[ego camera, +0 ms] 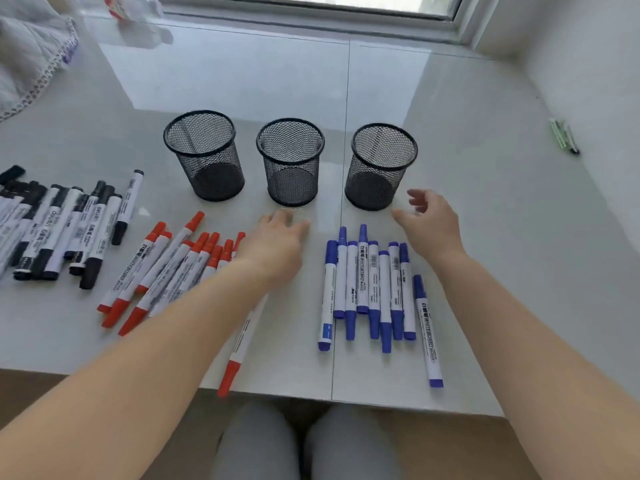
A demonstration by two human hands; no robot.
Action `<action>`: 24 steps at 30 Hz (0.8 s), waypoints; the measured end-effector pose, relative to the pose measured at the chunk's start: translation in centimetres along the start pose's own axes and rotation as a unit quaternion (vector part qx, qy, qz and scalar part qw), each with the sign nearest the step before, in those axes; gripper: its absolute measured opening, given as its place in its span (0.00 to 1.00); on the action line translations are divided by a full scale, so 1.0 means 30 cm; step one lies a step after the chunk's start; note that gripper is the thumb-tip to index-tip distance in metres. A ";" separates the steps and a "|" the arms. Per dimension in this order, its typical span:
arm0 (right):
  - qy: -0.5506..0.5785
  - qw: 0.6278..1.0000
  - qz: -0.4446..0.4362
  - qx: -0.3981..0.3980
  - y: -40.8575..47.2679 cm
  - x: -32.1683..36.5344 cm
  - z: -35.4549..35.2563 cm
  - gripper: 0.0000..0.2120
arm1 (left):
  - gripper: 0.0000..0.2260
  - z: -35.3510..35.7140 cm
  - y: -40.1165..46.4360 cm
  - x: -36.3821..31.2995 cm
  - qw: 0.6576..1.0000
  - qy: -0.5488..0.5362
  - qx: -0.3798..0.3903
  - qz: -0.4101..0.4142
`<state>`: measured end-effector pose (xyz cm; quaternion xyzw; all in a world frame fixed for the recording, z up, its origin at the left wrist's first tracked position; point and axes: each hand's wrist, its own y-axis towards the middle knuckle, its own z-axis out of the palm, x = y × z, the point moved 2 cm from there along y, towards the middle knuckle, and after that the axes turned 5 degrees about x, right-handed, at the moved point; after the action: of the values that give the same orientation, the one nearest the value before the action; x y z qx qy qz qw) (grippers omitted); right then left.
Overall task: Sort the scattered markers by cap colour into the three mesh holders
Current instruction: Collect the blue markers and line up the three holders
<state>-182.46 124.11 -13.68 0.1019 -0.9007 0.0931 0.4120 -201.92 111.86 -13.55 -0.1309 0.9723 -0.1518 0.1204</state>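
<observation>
your right hand (427,226) hovers with loose, spread fingers holding nothing, just beyond the top ends of the blue markers (372,289); they lie toward you from the fingertips, long axes running near to far, in front of the right mesh holder (381,168). your left hand (277,244), also relaxed and empty, sits by the red markers (166,271). black markers (52,230) lie far left. all three holders look empty.

a quilted white cloth (24,57) lies far left, a bottle (133,6) beside the window frame (311,12), green pens (564,136) far right.
</observation>
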 end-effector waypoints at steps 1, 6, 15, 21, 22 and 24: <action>0.002 1.000 0.005 0.007 -0.020 -0.009 -0.014 0.19 | 0.20 -0.004 -0.011 0.000 1.000 -0.018 0.000 -0.006; -0.031 0.999 0.015 0.025 -0.166 -0.045 -0.090 0.13 | 0.18 -0.020 -0.156 -0.031 0.991 -0.112 -0.060 -0.044; -0.259 0.963 0.048 0.051 -0.413 -0.099 -0.099 0.13 | 0.21 0.045 -0.294 -0.151 0.987 -0.134 -0.061 -0.061; -0.299 0.946 0.067 0.104 -0.431 -0.121 -0.068 0.07 | 0.20 0.091 -0.264 -0.187 0.983 -0.150 -0.036 -0.104; -0.284 0.952 0.071 0.090 -0.421 -0.121 -0.071 0.08 | 0.19 0.099 -0.260 -0.191 0.981 -0.152 -0.042 -0.110; -0.250 0.964 0.078 0.051 -0.401 -0.126 -0.077 0.10 | 0.16 0.109 -0.254 -0.196 0.978 -0.161 -0.058 -0.121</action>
<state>-175.22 113.53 -14.06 0.0723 -0.9741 0.1428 0.1595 -193.85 105.69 -12.95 -0.2769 0.9244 -0.0857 0.2480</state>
